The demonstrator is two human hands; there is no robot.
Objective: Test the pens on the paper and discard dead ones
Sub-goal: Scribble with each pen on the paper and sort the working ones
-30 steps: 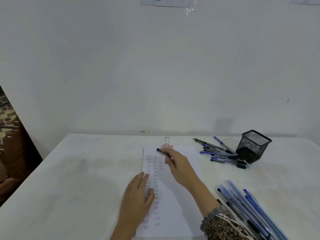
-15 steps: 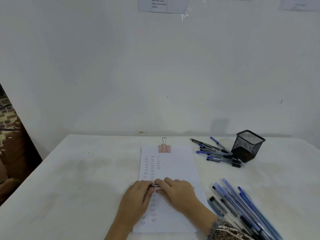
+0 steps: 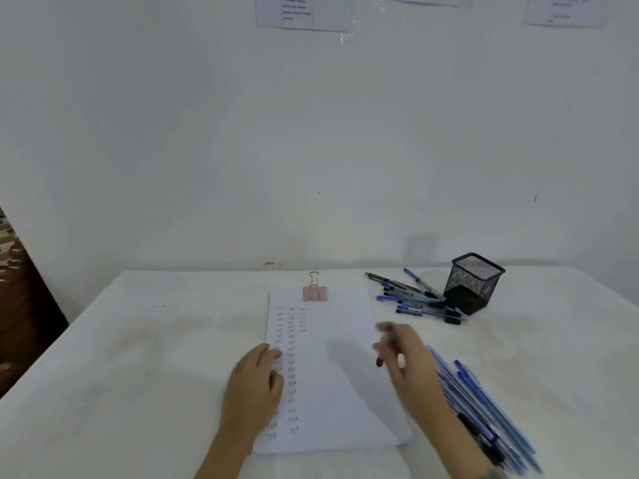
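A white sheet of paper (image 3: 332, 375) with columns of small test marks lies on the table, held at its top by a pink binder clip (image 3: 314, 292). My left hand (image 3: 256, 382) rests flat on the sheet's left edge. My right hand (image 3: 406, 357) hovers blurred over the sheet's right edge and grips a pen (image 3: 382, 354), dark tip pointing down. A pile of blue pens (image 3: 484, 409) lies to the right of the paper. Another group of pens (image 3: 415, 299) lies at the back, beside the black mesh pen cup (image 3: 472, 283).
The white table (image 3: 138, 375) stands against a white wall with taped notices (image 3: 304, 12). Dark wooden furniture (image 3: 20, 305) stands at the left beyond the table's edge.
My hands, which met over the pen at the middle of the sheet, have parted. The right hand moved right and up with the pen; the left hand stays on the paper.
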